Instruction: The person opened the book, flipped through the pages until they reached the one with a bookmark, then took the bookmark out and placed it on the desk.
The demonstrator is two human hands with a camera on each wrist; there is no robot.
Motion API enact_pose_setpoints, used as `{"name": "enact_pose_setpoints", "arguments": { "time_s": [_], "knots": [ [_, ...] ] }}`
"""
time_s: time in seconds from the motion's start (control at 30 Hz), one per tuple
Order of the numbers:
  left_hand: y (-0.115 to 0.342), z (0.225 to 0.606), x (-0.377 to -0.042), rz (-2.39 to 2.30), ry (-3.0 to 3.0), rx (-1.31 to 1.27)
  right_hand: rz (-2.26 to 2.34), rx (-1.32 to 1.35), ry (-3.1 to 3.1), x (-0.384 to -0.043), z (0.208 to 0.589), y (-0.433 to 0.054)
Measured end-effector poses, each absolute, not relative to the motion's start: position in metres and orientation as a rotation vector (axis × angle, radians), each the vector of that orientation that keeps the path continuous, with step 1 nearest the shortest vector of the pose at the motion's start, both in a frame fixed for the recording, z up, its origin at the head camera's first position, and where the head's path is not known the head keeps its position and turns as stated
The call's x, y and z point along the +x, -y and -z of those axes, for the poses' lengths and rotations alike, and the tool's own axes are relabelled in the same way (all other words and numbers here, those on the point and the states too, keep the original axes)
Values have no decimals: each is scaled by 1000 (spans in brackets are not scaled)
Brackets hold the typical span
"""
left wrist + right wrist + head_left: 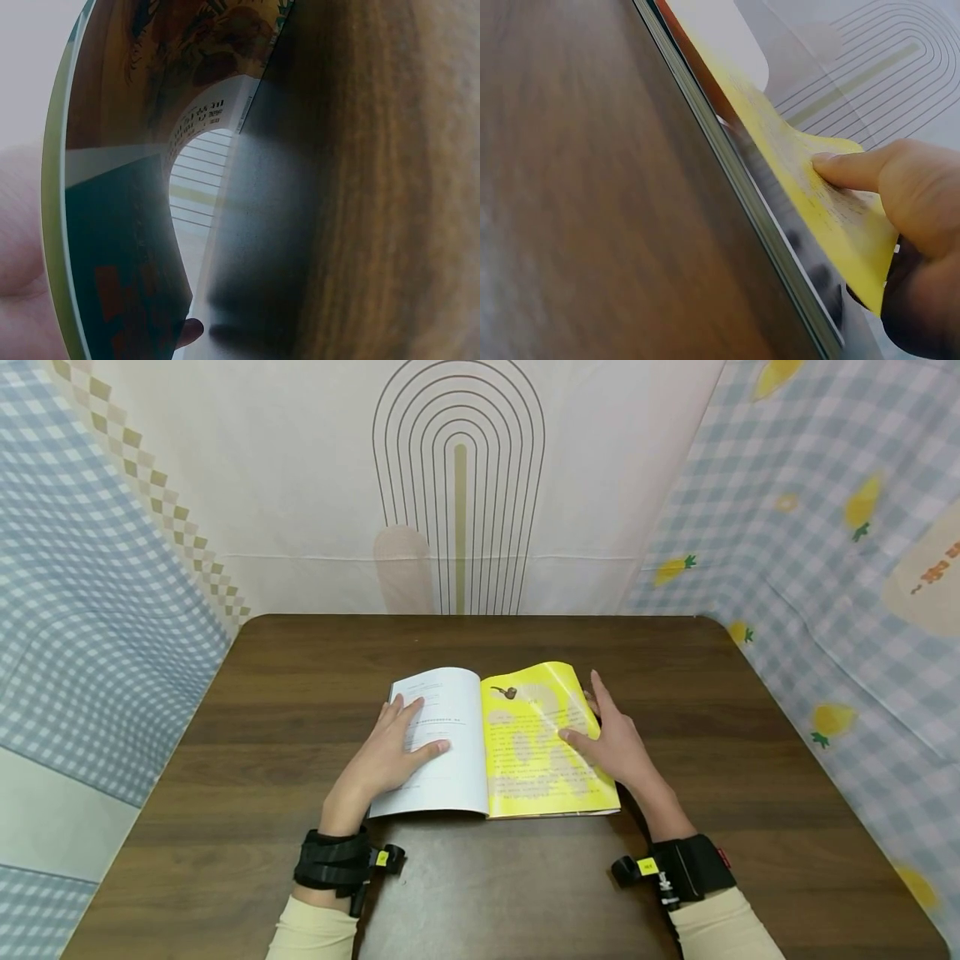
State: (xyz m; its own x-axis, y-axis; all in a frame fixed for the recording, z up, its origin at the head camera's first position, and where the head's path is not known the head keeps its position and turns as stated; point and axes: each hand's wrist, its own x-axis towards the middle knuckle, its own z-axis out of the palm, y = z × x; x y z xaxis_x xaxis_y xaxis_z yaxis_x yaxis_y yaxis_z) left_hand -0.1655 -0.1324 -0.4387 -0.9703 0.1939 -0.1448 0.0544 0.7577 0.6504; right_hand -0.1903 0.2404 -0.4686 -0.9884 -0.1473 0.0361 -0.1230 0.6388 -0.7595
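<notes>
An open book [447, 743] lies on the wooden table, white page on the left, yellow page [510, 768] with a small pipe picture on the right. My left hand [386, 756] rests on the white page with thumb and fingers spread. In the left wrist view, the book's cover [120, 225] arches off the table, and a fingertip [193, 330] shows past its far edge. My right hand [618, 747] pinches the yellow page near its outer edge, thumb on top and some fingers hidden behind. That page stands lifted from the stack of pages [757, 247] in the right wrist view.
The brown table [300, 660] extends around the book on all sides. Behind it hangs a pale cloth [300, 485] with arch lines. Checked cloths [97, 568] hang at both sides. Each wrist wears a black strap [693, 868] with a small camera.
</notes>
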Motion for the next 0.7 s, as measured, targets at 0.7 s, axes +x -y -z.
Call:
{"name": "enact_pose_setpoints", "arguments": {
  "time_s": [0.7],
  "knots": [
    [132,438,-165,-1008,-2750,183,1513,-205,-2720,-186,463,-236]
  ]
}}
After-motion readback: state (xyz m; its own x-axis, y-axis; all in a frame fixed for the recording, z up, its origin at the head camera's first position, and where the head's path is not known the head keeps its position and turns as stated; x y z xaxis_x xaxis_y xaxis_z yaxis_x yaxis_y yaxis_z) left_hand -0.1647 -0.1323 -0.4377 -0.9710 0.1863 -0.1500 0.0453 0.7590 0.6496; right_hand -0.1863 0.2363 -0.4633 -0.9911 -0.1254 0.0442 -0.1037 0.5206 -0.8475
